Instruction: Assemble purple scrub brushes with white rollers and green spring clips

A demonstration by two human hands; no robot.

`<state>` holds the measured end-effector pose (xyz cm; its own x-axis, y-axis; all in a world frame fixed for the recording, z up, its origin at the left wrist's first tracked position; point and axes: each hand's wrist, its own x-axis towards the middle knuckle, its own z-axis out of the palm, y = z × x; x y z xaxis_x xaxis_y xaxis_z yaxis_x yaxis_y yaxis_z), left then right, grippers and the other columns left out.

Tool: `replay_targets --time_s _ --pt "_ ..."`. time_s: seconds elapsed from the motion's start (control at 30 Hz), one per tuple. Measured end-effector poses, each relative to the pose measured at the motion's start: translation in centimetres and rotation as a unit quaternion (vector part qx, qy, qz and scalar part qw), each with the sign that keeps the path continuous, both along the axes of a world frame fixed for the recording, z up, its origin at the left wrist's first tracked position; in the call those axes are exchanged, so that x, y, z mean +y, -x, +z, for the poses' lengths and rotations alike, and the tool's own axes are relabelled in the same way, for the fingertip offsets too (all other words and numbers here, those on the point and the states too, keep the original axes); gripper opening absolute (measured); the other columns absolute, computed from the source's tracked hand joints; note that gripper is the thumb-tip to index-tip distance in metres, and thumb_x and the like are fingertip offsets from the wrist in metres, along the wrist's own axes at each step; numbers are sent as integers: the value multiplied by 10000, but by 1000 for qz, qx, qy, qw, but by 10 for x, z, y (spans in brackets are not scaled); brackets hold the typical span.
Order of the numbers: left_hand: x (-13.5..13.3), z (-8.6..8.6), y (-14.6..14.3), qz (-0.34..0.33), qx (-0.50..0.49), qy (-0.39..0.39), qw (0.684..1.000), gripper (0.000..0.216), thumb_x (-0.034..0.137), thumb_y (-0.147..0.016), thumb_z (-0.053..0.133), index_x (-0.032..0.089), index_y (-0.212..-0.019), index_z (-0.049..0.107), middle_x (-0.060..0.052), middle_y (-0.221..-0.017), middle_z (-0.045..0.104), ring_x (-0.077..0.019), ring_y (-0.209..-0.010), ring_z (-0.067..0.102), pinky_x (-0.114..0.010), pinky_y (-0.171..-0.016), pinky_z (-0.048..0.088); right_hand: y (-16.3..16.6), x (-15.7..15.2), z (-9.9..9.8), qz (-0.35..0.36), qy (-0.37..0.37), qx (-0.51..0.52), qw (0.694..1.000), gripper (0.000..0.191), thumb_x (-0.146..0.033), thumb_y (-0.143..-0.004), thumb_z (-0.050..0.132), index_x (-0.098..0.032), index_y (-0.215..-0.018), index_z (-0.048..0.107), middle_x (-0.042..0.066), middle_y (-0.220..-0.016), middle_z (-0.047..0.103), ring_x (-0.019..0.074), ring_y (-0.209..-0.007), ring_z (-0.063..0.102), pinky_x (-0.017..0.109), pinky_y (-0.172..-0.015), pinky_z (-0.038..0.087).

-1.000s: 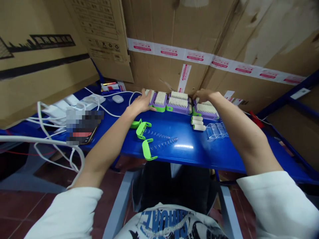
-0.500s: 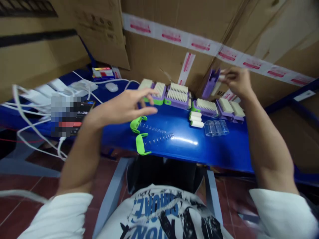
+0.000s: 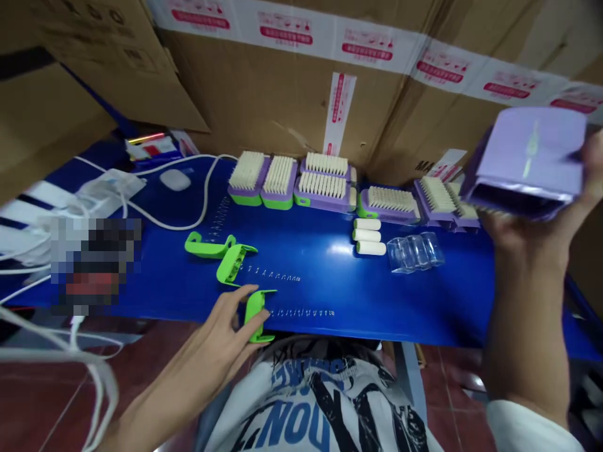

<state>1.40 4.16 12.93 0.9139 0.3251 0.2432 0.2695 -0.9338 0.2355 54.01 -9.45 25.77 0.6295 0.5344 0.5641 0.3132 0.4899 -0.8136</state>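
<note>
White mouse (image 3: 175, 179) on blue table (image 3: 311, 242), cardboard (image 3: 264, 94) with red-printed white tape (image 3: 339, 107) behind.

The scene is viewed by a single head-worn camera, directed forward and down. The wearer's shirt (image 3: 301, 402) is seen at bottom centre, the blue table (image 3: 424, 307) across the middle, cardboard (image 3: 264, 94) along the top; the right hand (image 3: 532, 237), at right, is shown nearer than the table.

Right fingers (image 3: 594, 164) hold purple casing (image 3: 541, 147); left fingers (image 3: 252, 324) touch green bracket (image 3: 257, 305).
</note>
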Motion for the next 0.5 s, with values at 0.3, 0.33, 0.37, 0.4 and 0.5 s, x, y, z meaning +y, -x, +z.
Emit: replay_targets --time_s 0.3,0.33,0.37,0.4,0.5 --pt "39 75 -103 -19 -281 72 957 371 441 -1021 906 296 -1316 732 -97 -1454 580 -323 -1419 707 -525 -1121 716 28 6 -29 -164 111 -421 885 1050 -748 -803 955 -385 -1696 538 118 -1724 577 435 -1630 532 649 -1382 431" --pt "51 86 -127 -5 -313 70 947 430 517 -990 929 305 -1316 745 -105 -1483 593 -338 -1455 678 -540 -1131 705 40 0 -25 -202 171 -468 843 967 -676 -906 896 -354 -1733 512 148 -1725 567 437 -1632 520 641 -1382 426" --pt "64 96 -152 -8 -333 58 941 485 588 -965 937 300 -1311 757 -120 -1501 616 -355 -1484 656 -568 -1168 679 51 -6 -23 -234 233 -497 802 894 -617 -986 820 -338 -1767 486 170 -1722 561 449 -1625 520 651 -1363 440" --pt "77 104 -175 -21 -349 48 936 520 637 -958 925 283 -1304 765 -136 -1520 637 -367 -1507 642 -591 -1209 645 60 -11 -22 -257 288 -513 767 866 -572 -1038 749 -334 -1810 438 183 -1731 549 465 -1622 520 669 -1337 460" --pt "107 112 -226 -84 -383 64 918 622 750 -956 862 247 -1311 774 -160 -1507 725 -352 -1445 705 -552 -1171 646 68 -19 -29 -299 354 -528 711 993 -506 -1073 660 -301 -1922 187 209 -1784 507 500 -1636 509 701 -1278 501"
